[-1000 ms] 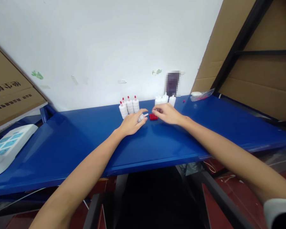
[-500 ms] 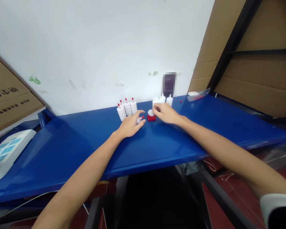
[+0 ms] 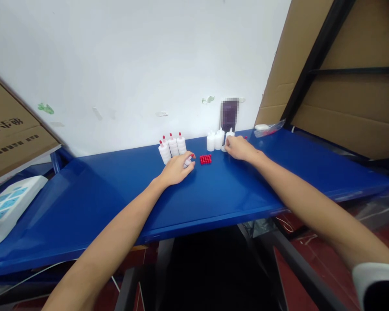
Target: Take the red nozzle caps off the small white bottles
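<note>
My left hand [image 3: 178,168] is curled around a white squeeze bottle [image 3: 188,162] with a red tip, tilted and partly covered by the fingers. Just behind it stand several white bottles [image 3: 173,146] with red tips. My right hand [image 3: 240,147] has its fingers pinched together at a small white round piece [image 3: 224,148], mostly hidden by the hand. White bottles [image 3: 215,141] without red tips stand to its left, and another white bottle [image 3: 230,133] shows behind its fingers. Between my hands, a tight block of small red caps [image 3: 205,159] lies on the table.
The blue table [image 3: 116,190] runs along a white wall. A dark pixelated object [image 3: 229,114] leans against the wall. A clear plastic bag [image 3: 269,128] lies at the back right, near a loose red cap [image 3: 246,138]. A white device [image 3: 14,207] sits at the left.
My right hand has moved right, from above the red caps to the bottles at the back, carrying the white piece. The bottle in my left hand has tipped more upright as the fingers closed in.
</note>
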`<state>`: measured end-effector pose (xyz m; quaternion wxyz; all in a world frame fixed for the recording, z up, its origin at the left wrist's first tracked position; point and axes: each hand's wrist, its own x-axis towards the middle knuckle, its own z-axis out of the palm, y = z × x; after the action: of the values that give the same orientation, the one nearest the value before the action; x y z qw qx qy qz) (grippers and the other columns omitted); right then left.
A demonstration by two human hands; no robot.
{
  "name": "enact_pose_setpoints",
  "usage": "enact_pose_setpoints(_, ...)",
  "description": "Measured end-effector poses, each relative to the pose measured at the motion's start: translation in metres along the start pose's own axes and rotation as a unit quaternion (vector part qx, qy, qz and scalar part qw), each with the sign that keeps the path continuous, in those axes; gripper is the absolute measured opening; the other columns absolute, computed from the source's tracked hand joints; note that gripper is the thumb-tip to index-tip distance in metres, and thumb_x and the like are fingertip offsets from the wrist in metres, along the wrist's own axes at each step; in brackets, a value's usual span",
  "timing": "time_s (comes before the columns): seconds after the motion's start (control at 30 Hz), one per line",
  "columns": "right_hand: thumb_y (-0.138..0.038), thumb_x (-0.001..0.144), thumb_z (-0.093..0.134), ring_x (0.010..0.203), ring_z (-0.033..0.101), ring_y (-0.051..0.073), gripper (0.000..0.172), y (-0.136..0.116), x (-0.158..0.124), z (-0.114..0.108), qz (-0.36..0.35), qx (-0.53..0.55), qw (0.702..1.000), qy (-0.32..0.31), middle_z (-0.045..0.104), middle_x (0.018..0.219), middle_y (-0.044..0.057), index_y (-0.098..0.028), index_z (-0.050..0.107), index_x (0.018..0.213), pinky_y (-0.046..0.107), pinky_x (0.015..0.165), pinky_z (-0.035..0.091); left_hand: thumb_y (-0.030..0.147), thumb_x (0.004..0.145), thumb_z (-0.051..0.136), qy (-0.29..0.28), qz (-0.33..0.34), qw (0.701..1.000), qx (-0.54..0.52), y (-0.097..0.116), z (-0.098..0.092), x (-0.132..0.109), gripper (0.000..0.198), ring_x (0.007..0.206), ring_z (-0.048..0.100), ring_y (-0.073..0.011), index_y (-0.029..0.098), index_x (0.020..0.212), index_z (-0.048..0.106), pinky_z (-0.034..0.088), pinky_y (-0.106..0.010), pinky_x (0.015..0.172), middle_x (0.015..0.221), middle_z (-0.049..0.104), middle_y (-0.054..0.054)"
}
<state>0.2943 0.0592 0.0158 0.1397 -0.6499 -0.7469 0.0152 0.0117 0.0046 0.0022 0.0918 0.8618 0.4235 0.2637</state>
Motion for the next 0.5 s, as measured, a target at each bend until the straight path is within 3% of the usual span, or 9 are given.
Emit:
enact_pose_setpoints(0.17,-0.031,0.095,0.053,0.086,0.067,0.030,0.025,-0.009,-0.004,-0.005,-0.028,0.008,0.999,0.038,0.072,0.094,0.019,-0.014,0.070,0.099,0.036,0.070,0.043,0.037,0.096,0.048,-0.002,-0.009,1.000,-0.003,0.001,0.001,0.000,0.029,0.082,0.066,-0.0220,0.021,0.117,0.061,0.049,-0.034,0.077,0.102,0.072,-0.005)
enact_pose_setpoints(0.27,-0.036,0.099,0.049,0.080,0.065,0.024,0.028,-0.026,-0.015,-0.009,-0.150,0.080,0.985,0.024,0.072,0.087,0.013,-0.015,0.069,0.100,0.034,0.073,0.044,0.038,0.097,0.048,-0.002,-0.007,1.000,0.001,0.000,0.003,0.001,0.029,0.082,0.066,-0.0225,0.022,0.118,0.060,0.049,-0.035,0.078,0.100,0.072,-0.005)
enact_pose_setpoints(0.37,-0.039,0.102,0.047,0.077,0.063,0.020,0.030,-0.047,-0.029,-0.008,-0.274,0.142,0.951,-0.011,0.071,0.086,0.007,-0.018,0.065,0.112,0.032,0.073,0.043,0.039,0.097,0.048,-0.004,0.001,1.000,0.005,0.001,0.004,0.000,0.031,0.081,0.066,-0.0230,0.022,0.120,0.059,0.048,-0.035,0.077,0.095,0.072,-0.004)
enact_pose_setpoints(0.5,-0.041,0.104,0.043,0.078,0.058,0.019,0.027,-0.069,-0.043,0.000,-0.341,0.126,0.931,-0.009,0.068,0.093,0.008,-0.020,0.060,0.106,0.032,0.071,0.039,0.036,0.096,0.047,-0.023,0.030,0.999,0.017,0.005,0.003,-0.002,0.025,0.078,0.066,-0.0229,0.020,0.110,0.060,0.047,-0.033,0.071,0.088,0.070,-0.005)
